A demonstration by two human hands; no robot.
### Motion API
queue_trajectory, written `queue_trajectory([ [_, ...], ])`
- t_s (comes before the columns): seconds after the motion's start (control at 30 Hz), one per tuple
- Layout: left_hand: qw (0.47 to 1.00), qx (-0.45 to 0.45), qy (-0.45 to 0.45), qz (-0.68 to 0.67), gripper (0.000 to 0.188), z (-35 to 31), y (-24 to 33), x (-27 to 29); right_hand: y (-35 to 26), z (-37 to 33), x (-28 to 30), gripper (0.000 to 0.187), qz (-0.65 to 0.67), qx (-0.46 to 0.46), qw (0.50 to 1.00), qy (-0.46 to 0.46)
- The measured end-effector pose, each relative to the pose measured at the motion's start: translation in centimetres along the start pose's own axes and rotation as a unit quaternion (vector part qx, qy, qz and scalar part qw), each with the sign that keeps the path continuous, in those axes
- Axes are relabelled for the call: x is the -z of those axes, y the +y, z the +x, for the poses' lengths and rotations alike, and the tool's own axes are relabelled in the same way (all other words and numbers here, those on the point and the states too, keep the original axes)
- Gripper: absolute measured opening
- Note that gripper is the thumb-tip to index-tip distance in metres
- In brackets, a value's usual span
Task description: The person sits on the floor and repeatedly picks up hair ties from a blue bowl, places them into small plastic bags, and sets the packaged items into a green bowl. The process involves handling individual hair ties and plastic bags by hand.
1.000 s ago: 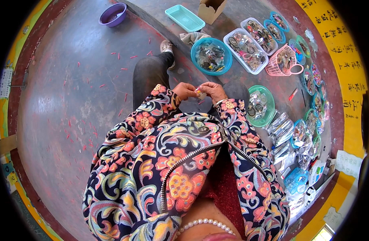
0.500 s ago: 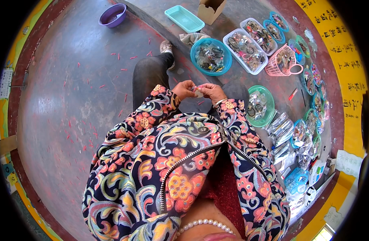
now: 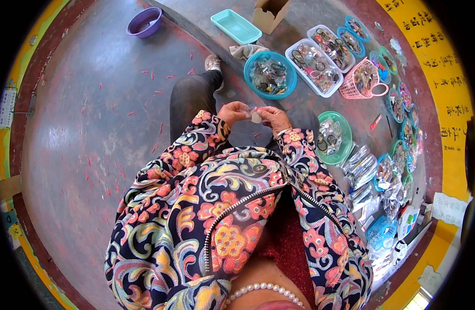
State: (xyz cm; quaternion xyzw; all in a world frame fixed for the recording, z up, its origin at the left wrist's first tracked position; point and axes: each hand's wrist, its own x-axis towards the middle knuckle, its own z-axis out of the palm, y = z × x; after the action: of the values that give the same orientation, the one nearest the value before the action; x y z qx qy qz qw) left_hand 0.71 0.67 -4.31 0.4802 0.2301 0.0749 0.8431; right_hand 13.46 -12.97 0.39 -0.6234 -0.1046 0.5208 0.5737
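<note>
In front of my lap, my left hand [image 3: 233, 112] and my right hand [image 3: 275, 119] are raised close together, fingertips almost meeting. A small whitish, partly see-through piece [image 3: 256, 118] hangs at the fingertips of my right hand, with a bit of pink or red at its top. It is too small to name. The thumb and fingers of my left hand are pinched beside it; whether they grip its edge or something else, I cannot make out. A bracelet circles my right wrist. To the right of my knee is a green basin [image 3: 335, 138] holding small packets and dark rings.
Ahead stands a blue basin [image 3: 248, 86] of packets, beside white trays [image 3: 326, 95] and a pink basket [image 3: 351, 93]. Farther off are a mint tray [image 3: 236, 27], a cardboard box [image 3: 265, 20] and a purple basin [image 3: 144, 32]. Silvery packets [image 3: 360, 168] lie at right; red scraps dot the floor.
My fingertips have drawn slightly apart, so the whitish piece shows more plainly below my right fingers. My head view has shifted a little; the containers stand as before.
</note>
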Motion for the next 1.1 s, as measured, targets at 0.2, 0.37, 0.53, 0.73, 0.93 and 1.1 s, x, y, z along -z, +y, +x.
queue_trajectory([
  [0.2,0.997,0.042,-0.042,0.047,0.019,-0.4,0.6,-0.7,1.5,1.1,1.2,0.017,-0.01,-0.009,0.999,-0.032],
  [0.37,0.982,0.151,-0.045,0.102,0.02,-1.1,1.4,-1.4,1.5,1.2,1.0,0.021,0.028,0.011,1.0,-0.006],
  [0.53,0.992,0.117,0.037,0.018,0.017,-1.0,1.5,-1.1,0.8,0.5,0.6,0.023,0.009,-0.014,1.0,-0.012],
  [0.73,0.994,0.098,0.021,-0.036,0.015,-0.8,1.0,-0.8,0.8,0.5,0.5,0.022,-0.029,-0.034,0.999,-0.03],
  [0.93,0.995,0.089,-0.007,0.046,0.02,-0.4,0.1,-0.2,0.5,0.6,0.3,0.021,-0.013,-0.021,0.999,-0.037],
  [1.1,0.995,0.096,0.02,0.012,0.027,-0.7,0.9,-1.0,0.6,0.4,0.0,0.015,-0.027,0.121,0.992,0.026],
])
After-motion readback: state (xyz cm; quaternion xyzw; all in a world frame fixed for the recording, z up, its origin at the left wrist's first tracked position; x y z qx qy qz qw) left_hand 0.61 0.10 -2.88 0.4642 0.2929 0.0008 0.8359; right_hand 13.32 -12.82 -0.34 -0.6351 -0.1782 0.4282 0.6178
